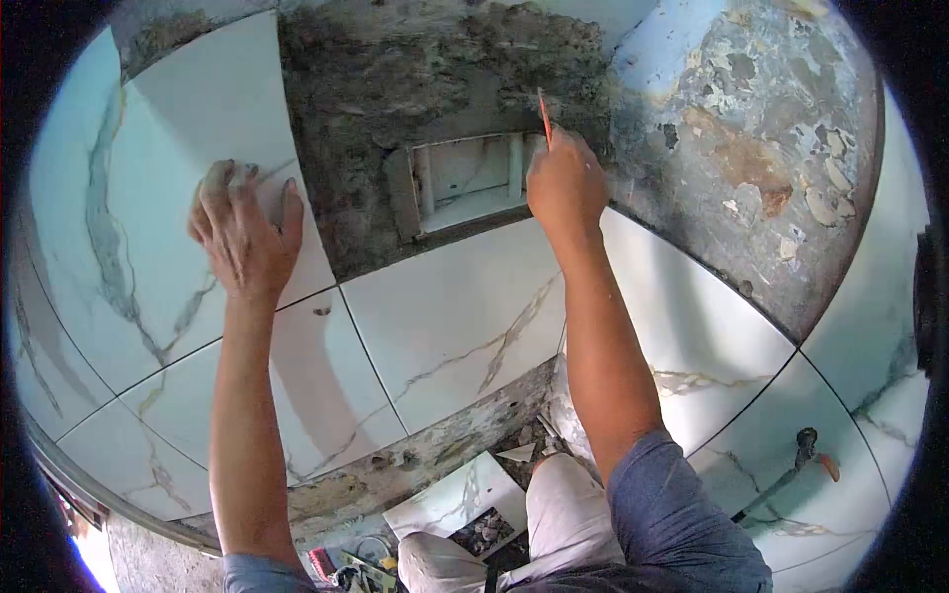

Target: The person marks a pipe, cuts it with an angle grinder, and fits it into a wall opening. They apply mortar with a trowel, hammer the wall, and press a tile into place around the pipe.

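Observation:
My left hand [245, 229] lies against a white marble-look tile [213, 94] on the left part of the wall, its fingers spread and slightly bent. In my right hand [567, 186] is a thin red pencil [545, 114], its tip pointing up. That hand is in front of the right edge of a rectangular recess [470, 176] in the wall. Bare grey cement [435, 74] surrounds the recess above and to the left. Below it runs a row of white tiles [455, 316] with grey-gold veins.
A rough, patchy wall [741, 148] stands at the right above more tiles. A bent pipe fitting [806, 445] sticks out at lower right. On the floor by my knees lie a cut tile [465, 494] with a square opening, rubble, and tools at lower left.

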`<state>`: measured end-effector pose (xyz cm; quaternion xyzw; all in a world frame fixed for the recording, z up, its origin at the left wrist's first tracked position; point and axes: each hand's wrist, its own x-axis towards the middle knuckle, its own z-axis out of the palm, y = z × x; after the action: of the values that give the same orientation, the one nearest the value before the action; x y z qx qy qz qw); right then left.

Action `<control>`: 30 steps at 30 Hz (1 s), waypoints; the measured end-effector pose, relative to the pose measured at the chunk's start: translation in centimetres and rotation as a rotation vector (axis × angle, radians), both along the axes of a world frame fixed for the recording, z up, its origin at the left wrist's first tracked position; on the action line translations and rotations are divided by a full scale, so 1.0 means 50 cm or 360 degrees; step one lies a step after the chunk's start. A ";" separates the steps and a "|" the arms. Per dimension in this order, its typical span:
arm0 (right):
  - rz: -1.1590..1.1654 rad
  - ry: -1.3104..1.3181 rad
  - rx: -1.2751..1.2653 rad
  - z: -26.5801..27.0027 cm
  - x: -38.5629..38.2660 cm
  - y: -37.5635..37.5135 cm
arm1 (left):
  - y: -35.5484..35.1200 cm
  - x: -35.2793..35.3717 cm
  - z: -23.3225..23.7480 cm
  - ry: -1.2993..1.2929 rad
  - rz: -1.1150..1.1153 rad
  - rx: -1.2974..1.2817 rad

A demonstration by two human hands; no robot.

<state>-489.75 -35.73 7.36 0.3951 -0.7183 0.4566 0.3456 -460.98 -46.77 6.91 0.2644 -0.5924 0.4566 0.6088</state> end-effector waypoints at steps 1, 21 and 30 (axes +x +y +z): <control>-0.0009 0.0001 0.0012 0.000 0.006 0.001 | 0.000 0.001 -0.001 -0.0007 -0.0015 0.0020; 0.0323 0.0005 0.0185 0.017 0.204 0.022 | 0.007 0.004 -0.002 0.0022 -0.0071 0.0182; 0.0560 -0.0013 0.0165 0.014 0.237 0.044 | 0.007 0.004 0.000 0.0011 -0.0058 0.0129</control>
<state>-477.90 -33.51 8.08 0.5300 -0.6621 0.4739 0.2367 -460.80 -46.43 6.89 0.2796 -0.6131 0.4199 0.6080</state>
